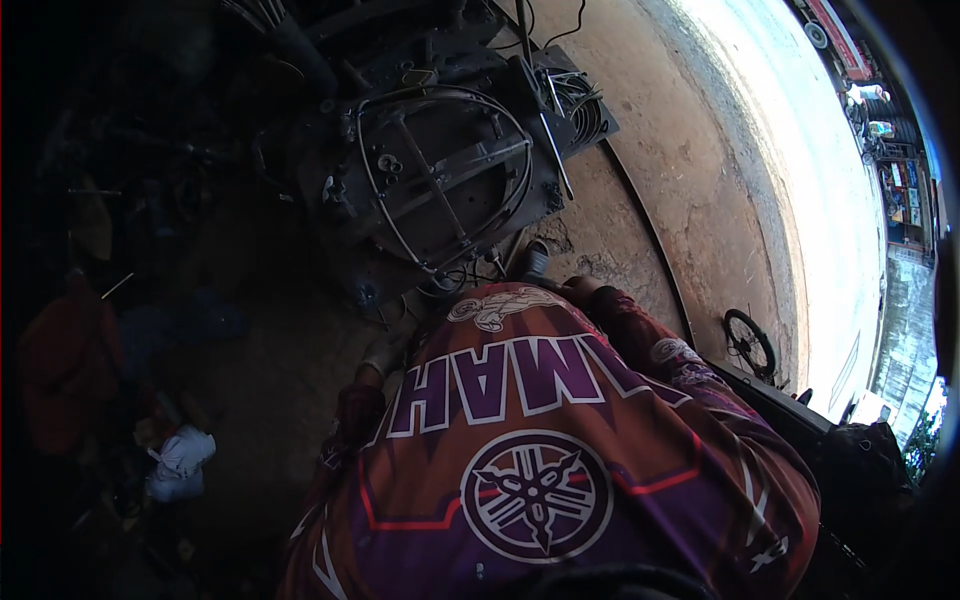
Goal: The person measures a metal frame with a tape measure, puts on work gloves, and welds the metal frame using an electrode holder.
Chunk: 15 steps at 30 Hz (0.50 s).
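My left hand (380, 352) hangs low beside my torso, in what looks like a grey glove. Deep shadow swallows its fingers. My right hand (580, 288) is in front of my waist, partly behind the printed jersey (530, 400), and its fingers do not show clearly. Beyond both hands, an oval metal rod frame (365, 150) with crossing flat bars lies on a dark work table (335, 225). Neither hand visibly touches the frame. Small round metal parts (388, 163) sit inside the oval.
A coil of cable or wire (588, 112) lies at the table's far right corner, beside a long rod (556, 155). My shoe (537, 258) is on the dirt floor (640, 130). A bicycle wheel (749, 343) stands at right. A white bundle (182, 462) is at left.
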### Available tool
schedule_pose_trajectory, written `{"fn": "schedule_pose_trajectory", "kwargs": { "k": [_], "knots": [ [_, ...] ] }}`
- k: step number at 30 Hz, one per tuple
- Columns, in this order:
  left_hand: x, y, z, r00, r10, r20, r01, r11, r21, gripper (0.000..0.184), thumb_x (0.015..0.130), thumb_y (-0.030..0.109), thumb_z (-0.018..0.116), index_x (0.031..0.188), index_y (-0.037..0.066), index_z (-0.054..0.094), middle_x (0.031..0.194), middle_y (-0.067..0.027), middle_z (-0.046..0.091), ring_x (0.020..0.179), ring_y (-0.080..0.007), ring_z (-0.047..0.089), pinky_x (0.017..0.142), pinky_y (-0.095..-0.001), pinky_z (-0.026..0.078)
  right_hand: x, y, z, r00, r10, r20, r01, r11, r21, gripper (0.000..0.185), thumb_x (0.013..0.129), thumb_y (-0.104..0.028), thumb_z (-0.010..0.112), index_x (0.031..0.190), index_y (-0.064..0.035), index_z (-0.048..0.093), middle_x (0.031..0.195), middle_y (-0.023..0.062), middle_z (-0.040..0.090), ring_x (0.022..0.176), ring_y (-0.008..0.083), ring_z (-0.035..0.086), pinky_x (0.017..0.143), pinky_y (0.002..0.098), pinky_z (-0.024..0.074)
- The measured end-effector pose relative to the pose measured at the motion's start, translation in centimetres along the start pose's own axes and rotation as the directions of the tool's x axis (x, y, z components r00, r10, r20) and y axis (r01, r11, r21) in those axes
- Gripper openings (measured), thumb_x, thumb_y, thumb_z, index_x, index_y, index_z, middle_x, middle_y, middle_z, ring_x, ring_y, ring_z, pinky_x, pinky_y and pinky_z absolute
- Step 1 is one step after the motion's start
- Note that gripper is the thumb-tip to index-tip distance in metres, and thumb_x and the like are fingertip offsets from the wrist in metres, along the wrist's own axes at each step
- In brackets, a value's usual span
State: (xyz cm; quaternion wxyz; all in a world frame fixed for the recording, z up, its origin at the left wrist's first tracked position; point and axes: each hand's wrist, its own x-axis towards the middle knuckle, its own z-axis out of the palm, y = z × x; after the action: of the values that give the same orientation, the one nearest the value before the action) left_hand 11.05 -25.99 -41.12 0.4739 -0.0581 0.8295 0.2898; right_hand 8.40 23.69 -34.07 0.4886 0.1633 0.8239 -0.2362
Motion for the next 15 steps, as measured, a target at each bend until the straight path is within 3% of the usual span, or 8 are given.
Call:
{"fn": "schedule_pose_trajectory", "kwargs": {
  "k": [1, 3, 4, 5, 7, 12, 14, 15],
  "knots": [
    [0.1, -0.2, 0.4, 1.000, -0.010, -0.003, 0.010, 0.999, 0.053, 0.042, 0.093, 0.042, 0.060, 0.116, 0.008, 0.071, 0.090, -0.0136, 0.072, 0.083, -0.0265, 0.070, 0.073, -0.0405, 0.053, 0.6, 0.5, -0.3, 1.000, 0.000, 0.003, 0.000, 1.000, 0.015, 0.052, 0.092, -0.051, 0.060, 0.121, -0.0096, 0.070, 0.116, 0.0166, 0.071, 0.111, 0.0346, 0.066, 0.100, 0.0414, 0.0480],
    [3.1, -5.1, 4.1, 0.955, 0.283, 0.093, -0.297, 0.922, 0.247, 0.036, 0.095, 0.037, 0.058, 0.114, 0.009, 0.071, 0.101, -0.0161, 0.071, 0.092, -0.0331, 0.070, 0.080, -0.0429, 0.054, 2.3, 2.0, -1.2, 0.999, 0.004, -0.035, -0.006, 0.999, -0.034, 0.046, 0.088, -0.047, 0.065, 0.113, -0.0093, 0.074, 0.108, 0.0169, 0.073, 0.105, 0.0337, 0.068, 0.095, 0.0427, 0.0510],
    [4.0, -7.8, 6.1, 0.956, 0.275, 0.101, -0.292, 0.922, 0.254, 0.036, 0.095, 0.037, 0.058, 0.114, 0.009, 0.071, 0.101, -0.0161, 0.071, 0.092, -0.0331, 0.070, 0.080, -0.0429, 0.054, 2.8, 2.7, -1.4, 1.000, 0.005, -0.027, -0.006, 1.000, -0.024, 0.046, 0.088, -0.047, 0.065, 0.113, -0.0093, 0.074, 0.108, 0.0169, 0.073, 0.105, 0.0337, 0.068, 0.095, 0.0427, 0.0510],
    [4.7, -10.1, 8.0, 0.960, 0.280, 0.012, -0.268, 0.906, 0.327, 0.034, 0.095, 0.035, 0.057, 0.113, 0.010, 0.071, 0.106, -0.0161, 0.070, 0.094, -0.0339, 0.069, 0.081, -0.0430, 0.054, 3.7, 3.6, -1.7, 0.998, -0.015, -0.057, 0.014, 1.000, -0.009, 0.045, 0.086, -0.046, 0.067, 0.110, -0.0084, 0.074, 0.106, 0.0166, 0.073, 0.102, 0.0329, 0.069, 0.093, 0.0426, 0.0518],
    [3.7, -8.6, 8.9, 0.959, 0.271, -0.078, -0.220, 0.892, 0.395, 0.031, 0.096, 0.034, 0.056, 0.112, 0.011, 0.071, 0.111, -0.0160, 0.069, 0.096, -0.0348, 0.069, 0.083, -0.0431, 0.054, 6.0, 5.5, -2.6, 0.997, -0.043, -0.070, 0.044, 0.999, 0.004, 0.043, 0.084, -0.044, 0.070, 0.107, -0.0075, 0.075, 0.104, 0.0162, 0.074, 0.100, 0.0322, 0.070, 0.091, 0.0425, 0.0526],
    [-2.8, -0.4, 10.3, 0.991, -0.075, -0.108, 0.086, 0.991, 0.104, 0.031, 0.096, 0.032, 0.056, 0.112, 0.011, 0.070, 0.111, -0.0157, 0.069, 0.097, -0.0338, 0.068, 0.083, -0.0423, 0.054, 11.9, 10.0, -6.6, 0.983, -0.168, -0.079, 0.177, 0.978, 0.113, 0.045, 0.084, -0.047, 0.070, 0.103, -0.0067, 0.076, 0.098, 0.0146, 0.074, 0.096, 0.0315, 0.070, 0.087, 0.0421, 0.0533],
    [-6.3, 2.3, 10.3, 0.970, -0.210, -0.123, 0.212, 0.977, 0.002, 0.031, 0.096, 0.032, 0.056, 0.112, 0.010, 0.070, 0.111, -0.0156, 0.069, 0.097, -0.0334, 0.068, 0.083, -0.0420, 0.054, 13.4, 11.3, -9.3, 0.987, -0.156, -0.026, 0.158, 0.977, 0.147, 0.050, 0.088, -0.052, 0.064, 0.101, -0.0057, 0.075, 0.096, 0.0150, 0.074, 0.096, 0.0320, 0.070, 0.088, 0.0430, 0.0525],
    [-8.0, 3.7, 10.4, 0.954, -0.272, -0.127, 0.269, 0.962, -0.041, 0.030, 0.096, 0.032, 0.056, 0.112, 0.010, 0.070, 0.111, -0.0156, 0.069, 0.097, -0.0332, 0.068, 0.083, -0.0418, 0.054, 14.3, 11.8, -10.9, 0.994, -0.085, 0.074, 0.078, 0.993, 0.086, 0.053, 0.089, -0.054, 0.061, 0.101, -0.0052, 0.075, 0.098, 0.0158, 0.074, 0.099, 0.0327, 0.069, 0.090, 0.0437, 0.0519]
  ]
}}
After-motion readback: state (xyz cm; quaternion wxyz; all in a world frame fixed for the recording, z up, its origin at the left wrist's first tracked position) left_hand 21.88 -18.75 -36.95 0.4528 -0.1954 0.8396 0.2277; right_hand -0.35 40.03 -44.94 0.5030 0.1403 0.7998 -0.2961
